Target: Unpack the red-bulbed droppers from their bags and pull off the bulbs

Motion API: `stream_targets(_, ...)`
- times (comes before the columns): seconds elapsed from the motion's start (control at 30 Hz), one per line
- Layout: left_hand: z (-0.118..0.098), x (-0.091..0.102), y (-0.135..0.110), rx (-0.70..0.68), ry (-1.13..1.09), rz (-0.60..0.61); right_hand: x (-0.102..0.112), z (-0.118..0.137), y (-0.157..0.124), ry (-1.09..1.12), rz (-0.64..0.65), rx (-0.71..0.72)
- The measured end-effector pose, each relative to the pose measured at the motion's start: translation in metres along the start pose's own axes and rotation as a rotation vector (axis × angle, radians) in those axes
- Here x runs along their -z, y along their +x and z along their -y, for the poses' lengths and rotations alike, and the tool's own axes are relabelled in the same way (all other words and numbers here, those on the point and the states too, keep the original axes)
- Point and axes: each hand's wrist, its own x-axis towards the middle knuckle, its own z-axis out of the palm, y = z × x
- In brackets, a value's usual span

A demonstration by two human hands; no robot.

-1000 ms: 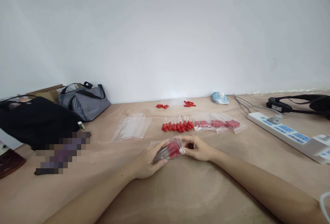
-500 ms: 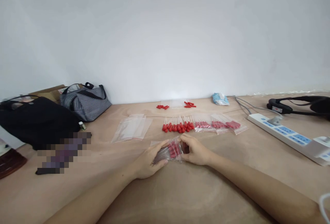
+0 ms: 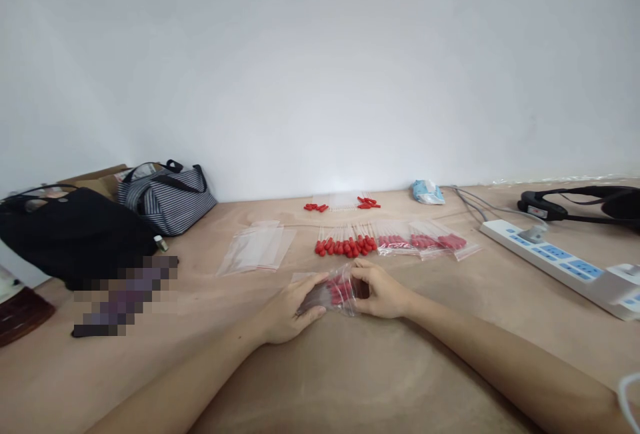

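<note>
My left hand [image 3: 287,311] and my right hand [image 3: 381,291] both grip a small clear plastic bag [image 3: 336,289] filled with red-capped droppers, low over the table. The left holds its closed end, the right pinches its mouth. Just beyond lies a loose row of red-capped droppers [image 3: 345,244], and to its right several filled bags [image 3: 425,241]. A stack of flat bags without contents [image 3: 256,247] lies to the left.
A black bag [image 3: 75,234] and a striped bag [image 3: 163,197] stand at the left. A white power strip [image 3: 560,264], cables and a black headset [image 3: 575,204] are at the right. Red caps [image 3: 367,202] and a blue tissue pack [image 3: 427,191] lie by the wall.
My right hand has shifted slightly left along the bag's mouth and closed more tightly on it. My left hand has stayed in place.
</note>
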Motion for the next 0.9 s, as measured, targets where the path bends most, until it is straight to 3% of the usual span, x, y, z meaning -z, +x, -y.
stream_targets(0.27,0.0,0.0,0.001,-0.003,-0.012,0.01,-0.002,-0.002,0.0,-0.127,0.007,-0.043)
stream_targets(0.67,0.001,0.0,0.001,0.004,-0.008,0.018,0.008,0.001,0.002,-0.07,0.028,-0.125)
stream_targets(0.9,0.003,-0.002,0.002,0.017,0.018,0.016,0.001,0.001,0.001,-0.111,-0.013,-0.111)
